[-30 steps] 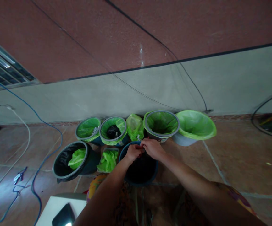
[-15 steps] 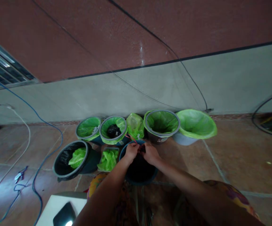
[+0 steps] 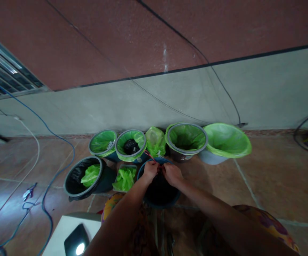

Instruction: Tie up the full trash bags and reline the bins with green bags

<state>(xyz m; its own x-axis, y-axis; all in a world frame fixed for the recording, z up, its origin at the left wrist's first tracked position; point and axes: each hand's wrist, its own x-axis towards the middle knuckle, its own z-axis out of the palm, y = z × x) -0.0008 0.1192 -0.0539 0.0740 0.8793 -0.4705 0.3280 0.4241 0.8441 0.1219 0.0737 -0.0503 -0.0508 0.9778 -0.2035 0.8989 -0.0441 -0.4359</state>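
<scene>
My left hand [image 3: 151, 171] and my right hand [image 3: 172, 174] are close together over the far half of a round blue bin [image 3: 140, 177]. Both hands are closed, fingers pinched on a thin red string [image 3: 149, 155], whose loose end sticks up past my left hand toward the wall. The bin's inside is black; whether a bag lines it I cannot tell. Just behind the bin sits a tied light-green bag [image 3: 155, 141]. Left of the bin, a clear tray [image 3: 136, 172] holds crumpled green bags [image 3: 125, 179].
Along the wall stand green-lined bins [image 3: 103, 142], [image 3: 131, 145], [image 3: 187, 138], [image 3: 224, 140]. A black-lined bin [image 3: 71, 179] leans at left. A white stool [image 3: 56, 236] bears a phone [image 3: 76, 240] with its light on. A blue cable [image 3: 71, 153] and keys [image 3: 29, 192] lie on the floor.
The whole view has shifted slightly, so things appear a little farther right. Both hands stay over the blue bin on the red string, with only small finger movement.
</scene>
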